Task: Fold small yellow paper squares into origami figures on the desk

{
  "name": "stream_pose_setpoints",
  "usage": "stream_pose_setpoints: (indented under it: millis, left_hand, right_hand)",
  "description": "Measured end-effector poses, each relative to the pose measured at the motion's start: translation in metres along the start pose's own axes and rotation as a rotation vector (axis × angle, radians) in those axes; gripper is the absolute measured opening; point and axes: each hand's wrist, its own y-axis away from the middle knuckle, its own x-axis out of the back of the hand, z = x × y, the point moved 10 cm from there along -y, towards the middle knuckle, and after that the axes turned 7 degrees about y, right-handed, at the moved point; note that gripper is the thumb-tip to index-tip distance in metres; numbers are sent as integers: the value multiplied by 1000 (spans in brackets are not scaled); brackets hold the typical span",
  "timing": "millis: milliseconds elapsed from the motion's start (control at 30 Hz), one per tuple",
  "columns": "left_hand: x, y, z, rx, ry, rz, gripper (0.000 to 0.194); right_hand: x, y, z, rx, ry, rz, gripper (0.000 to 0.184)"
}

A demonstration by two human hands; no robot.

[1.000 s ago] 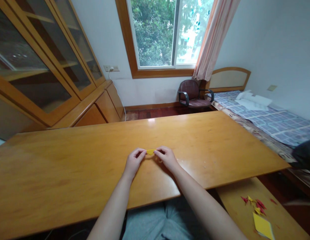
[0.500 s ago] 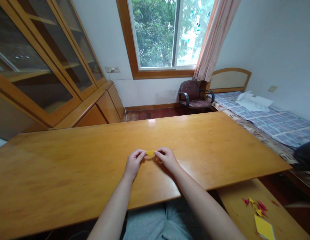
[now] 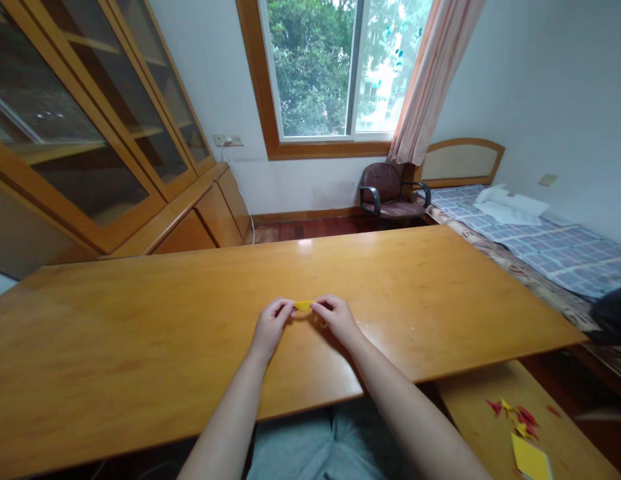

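Note:
A small folded piece of yellow paper (image 3: 303, 305), roughly triangular with its point downward, is stretched between my two hands just above the wooden table (image 3: 155, 333). My left hand (image 3: 273, 325) pinches its left corner between thumb and fingers. At the right corner, my right hand (image 3: 337, 316) grips it the same way. The fingertips cover both ends of the paper.
On a lower wooden surface (image 3: 470, 407) at the bottom right lie several red and yellow folded paper pieces (image 3: 526, 418) and a stack of yellow paper (image 3: 531, 457). Beyond the table stand a brown armchair (image 3: 385, 187), a bed (image 3: 555, 247) and a glass-doored cabinet (image 3: 155, 220).
Both hands still pinch the yellow paper, in nearly the same position. The whole view has shifted very slightly.

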Motion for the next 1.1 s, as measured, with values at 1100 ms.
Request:
stream_pose_setpoints:
  millis: [1100]
  left_hand:
    - [-11,0,5,-96,-191,-72,25]
  right_hand:
    - [-13,1,3,2,-32,-107,24]
